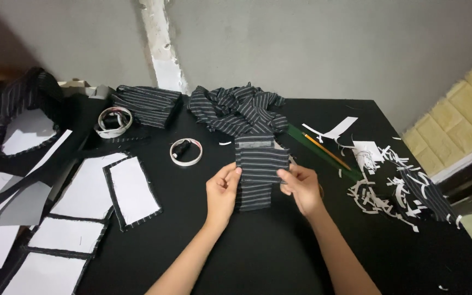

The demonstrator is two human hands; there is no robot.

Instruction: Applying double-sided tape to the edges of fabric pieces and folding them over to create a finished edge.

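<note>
Both hands pinch the same folded striped fabric piece (256,170) at the centre of the frame: the left hand (222,191) has its thumb and fingers closed on the piece's left edge, and the right hand (301,188) is clamped on its right edge, thumb on top. The piece is a dark rectangle with thin pale stripes, its long axis running up and down the frame, the stripes lying across it; its lower end points toward the person and its upper end toward the far wall. It sits just above the black table (279,257), and its top end meets a crumpled heap of striped cloth (236,112) higher in the frame. Left of the grip lies a tape roll (186,152), and further left white-faced fabric panels (132,191) lie flat. Right of the hands a green ruler (323,157) and a pencil (326,151) lie diagonally, with white paper scraps (378,191) scattered at the right. A folded striped stack (147,105) rests at the upper left.
</note>
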